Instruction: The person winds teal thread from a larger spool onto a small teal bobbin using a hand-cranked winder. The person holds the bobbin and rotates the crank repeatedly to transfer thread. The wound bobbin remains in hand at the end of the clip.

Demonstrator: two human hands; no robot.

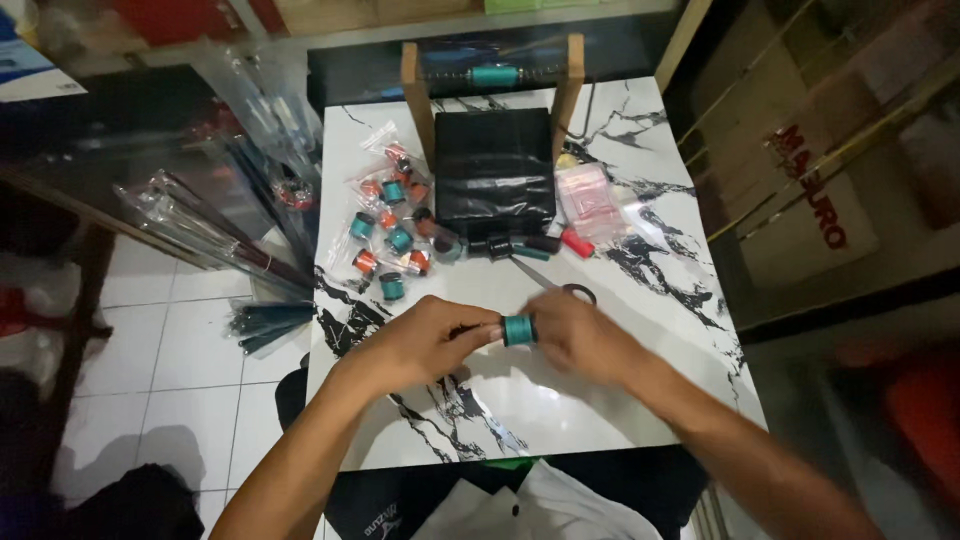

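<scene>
Floor, left: clear plastic sleeves of dark rods [215, 235].
Desk: white marble-patterned desk [560, 400]; small teal and orange spools [392, 238] at its left.
Left hand [425, 340]: fingers closed on small teal thread spool [518, 330], above desk centre.
Right hand [580, 335]: closed on the same spool.
Behind: silver scissors [555, 282].

Clear plastic packet of pink pieces [590, 200] right of black roll, brown carton with red lettering [800, 190] far right
</scene>
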